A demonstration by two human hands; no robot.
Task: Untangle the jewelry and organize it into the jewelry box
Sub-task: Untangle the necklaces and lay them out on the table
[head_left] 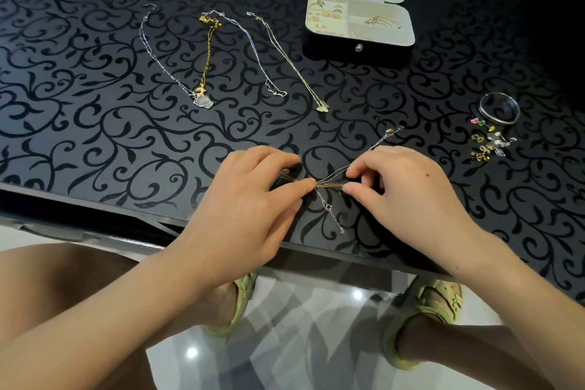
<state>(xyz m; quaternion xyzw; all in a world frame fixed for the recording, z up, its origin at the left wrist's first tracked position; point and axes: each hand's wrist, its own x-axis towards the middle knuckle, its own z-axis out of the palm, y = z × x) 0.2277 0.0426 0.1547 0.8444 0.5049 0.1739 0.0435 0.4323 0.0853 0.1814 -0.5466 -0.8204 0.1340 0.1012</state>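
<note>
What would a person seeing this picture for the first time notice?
At the near edge of the table, the left hand and right hand pinch a knot of thin chains between them. Farther back stands the open jewelry box, with several necklaces laid out to its left.

A: What is concealed at the tangled chains?

B: Their left portion is covered by the left hand, and the strands pinched at the right are lost under the fingers of the right hand. The number of chains knotted together cannot be counted.

A: And farther off?

B: The pieces kept in the jewelry box and the small heap of earrings are too small to be identified singly. Both forearms are cut off at the edges of the view.
</note>
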